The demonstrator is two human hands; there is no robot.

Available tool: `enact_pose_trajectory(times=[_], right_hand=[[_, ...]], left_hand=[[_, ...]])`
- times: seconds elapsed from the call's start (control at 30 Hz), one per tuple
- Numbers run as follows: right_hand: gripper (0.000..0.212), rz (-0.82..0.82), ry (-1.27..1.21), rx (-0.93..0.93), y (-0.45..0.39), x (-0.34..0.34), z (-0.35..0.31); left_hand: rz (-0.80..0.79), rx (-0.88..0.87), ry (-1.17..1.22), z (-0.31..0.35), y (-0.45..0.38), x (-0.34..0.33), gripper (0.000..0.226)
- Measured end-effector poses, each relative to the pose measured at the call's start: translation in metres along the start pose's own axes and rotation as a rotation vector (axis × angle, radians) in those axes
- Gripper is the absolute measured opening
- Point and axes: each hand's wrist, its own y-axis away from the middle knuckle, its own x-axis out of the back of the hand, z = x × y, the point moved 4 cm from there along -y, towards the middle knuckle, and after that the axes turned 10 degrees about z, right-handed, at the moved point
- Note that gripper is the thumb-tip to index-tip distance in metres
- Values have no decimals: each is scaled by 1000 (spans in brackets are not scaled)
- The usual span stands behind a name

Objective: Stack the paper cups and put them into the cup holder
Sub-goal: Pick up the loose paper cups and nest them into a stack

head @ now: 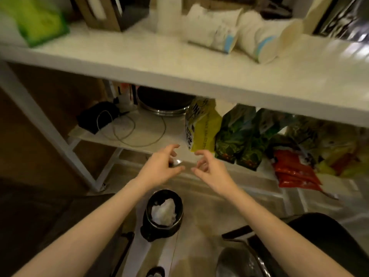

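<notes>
Several white paper cups lie on their sides on the top white shelf, blurred: one group left of another, some with a blue band. A tall white cylinder stands behind them; I cannot tell if it is the cup holder. My left hand and my right hand hover side by side below the shelf edge, fingers curled and apart, holding nothing. Both are well below and in front of the cups.
A green packet and a brown box sit on the top shelf at left. The lower shelf holds a pot, a cable, a yellow bag, green bags and a red packet. A black bin stands on the floor.
</notes>
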Motion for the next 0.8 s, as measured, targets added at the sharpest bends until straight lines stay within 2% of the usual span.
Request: enact_pose_trajectory(times=[0.2, 0.33, 0.67, 0.8], right_hand=[[47, 107, 48, 150, -9, 83, -74], [44, 187, 46, 208, -25, 126, -109], [43, 410, 93, 277, -105, 214, -162], [44, 435, 111, 266, -146, 237, -176]], left_hand=[[71, -255, -87, 101, -28, 77, 64], [112, -315, -91, 138, -52, 108, 61], [241, -466, -149, 196, -155, 163, 56], [261, -477, -150, 199, -201, 178, 57]])
